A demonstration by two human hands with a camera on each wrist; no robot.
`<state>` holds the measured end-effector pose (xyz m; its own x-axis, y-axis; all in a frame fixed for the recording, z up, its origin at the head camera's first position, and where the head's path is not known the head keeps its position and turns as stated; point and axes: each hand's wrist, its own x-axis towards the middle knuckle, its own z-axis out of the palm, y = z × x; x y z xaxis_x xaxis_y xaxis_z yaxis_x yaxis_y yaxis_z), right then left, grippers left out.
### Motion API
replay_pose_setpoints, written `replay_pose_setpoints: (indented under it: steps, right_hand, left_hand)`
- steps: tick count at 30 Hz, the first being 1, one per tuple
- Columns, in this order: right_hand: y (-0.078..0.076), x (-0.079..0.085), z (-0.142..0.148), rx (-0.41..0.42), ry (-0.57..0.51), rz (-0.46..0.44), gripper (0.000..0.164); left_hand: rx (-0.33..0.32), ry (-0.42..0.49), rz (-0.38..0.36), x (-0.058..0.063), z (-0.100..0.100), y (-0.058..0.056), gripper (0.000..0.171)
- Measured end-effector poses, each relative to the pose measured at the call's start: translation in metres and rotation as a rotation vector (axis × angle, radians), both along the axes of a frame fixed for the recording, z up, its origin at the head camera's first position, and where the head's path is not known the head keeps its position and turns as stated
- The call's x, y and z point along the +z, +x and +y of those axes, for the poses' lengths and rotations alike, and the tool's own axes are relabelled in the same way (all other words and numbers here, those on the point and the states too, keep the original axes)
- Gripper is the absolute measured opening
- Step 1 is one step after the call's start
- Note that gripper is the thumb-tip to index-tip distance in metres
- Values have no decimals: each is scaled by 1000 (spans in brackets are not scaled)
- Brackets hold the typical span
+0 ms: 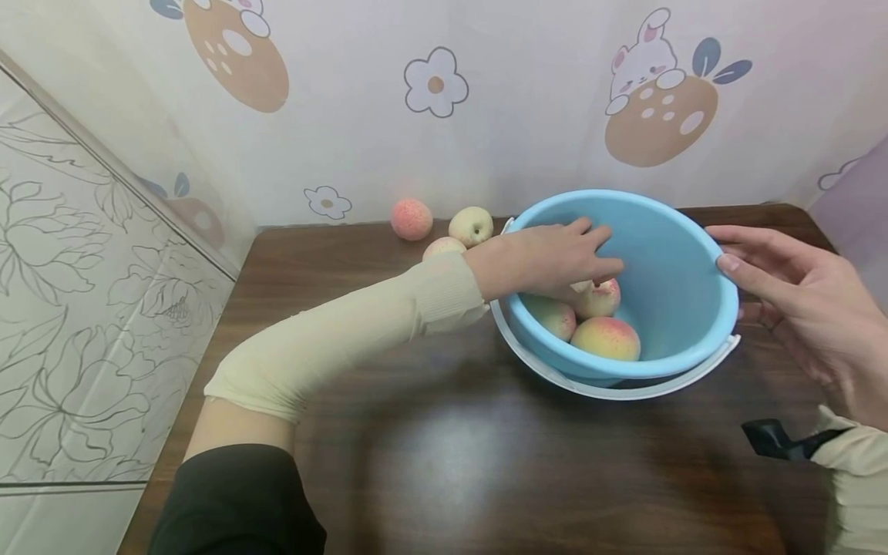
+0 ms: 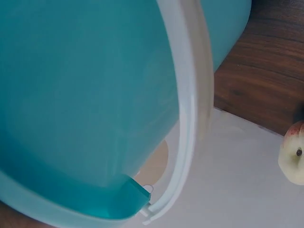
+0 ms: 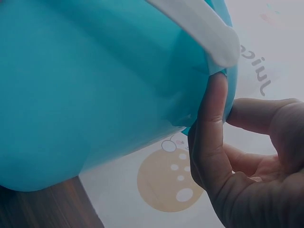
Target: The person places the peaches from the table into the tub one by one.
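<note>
A light blue bucket (image 1: 683, 285) stands on the table, with several peaches (image 1: 607, 338) at its left side inside. My left hand (image 1: 555, 258) reaches over the left rim into it, fingers spread loosely above the peaches; the thumb side touches or hovers by one, and part of the palm is hidden. At the right rim my right hand (image 1: 808, 297) grips the bucket, thumb on one side and fingers outside. In the right wrist view, a fingertip (image 3: 218, 83) presses beneath the rim by the handle's end. The white handle (image 1: 610, 391) hangs down along the near side.
Three peaches lie left of the bucket near the wall: a pink one (image 1: 412, 220), a pale one (image 1: 471, 226) and one partly behind my left wrist (image 1: 444, 247). A patterned wall covering (image 1: 513, 116) rises behind the brown wooden table (image 1: 444, 447).
</note>
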<state>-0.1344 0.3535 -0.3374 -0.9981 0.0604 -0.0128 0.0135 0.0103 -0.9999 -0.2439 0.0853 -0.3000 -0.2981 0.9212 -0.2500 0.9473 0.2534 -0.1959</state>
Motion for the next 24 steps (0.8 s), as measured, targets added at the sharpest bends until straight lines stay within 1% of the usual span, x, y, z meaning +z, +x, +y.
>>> replay_pose_setpoints:
  steps: [3, 6, 10, 15, 18, 20, 24]
  right_hand:
    - [0, 0, 0, 1, -8, -1, 44]
    - [0, -1, 1, 5, -32, 1, 43]
    - [0, -1, 1, 12, -52, 7, 43]
    - [0, 0, 0, 17, -32, 2, 43]
    - [1, 1, 0, 18, -26, -4, 43]
    - [1, 1, 0, 16, -28, -10, 43]
    - [0, 1, 1, 7, -32, -24, 43]
  left_hand:
    - [-4, 1, 34, 0, 1, 0, 36]
    - [8, 4, 49, 1, 1, 1, 40]
    - [27, 9, 42, 4, 1, 2, 43]
    - [44, 24, 19, 8, 0, 2, 44]
    - [46, 70, 9, 9, -3, 1, 41]
    - [41, 110, 18, 11, -6, 1, 39]
    - [51, 179, 37, 17, -14, -1, 39]
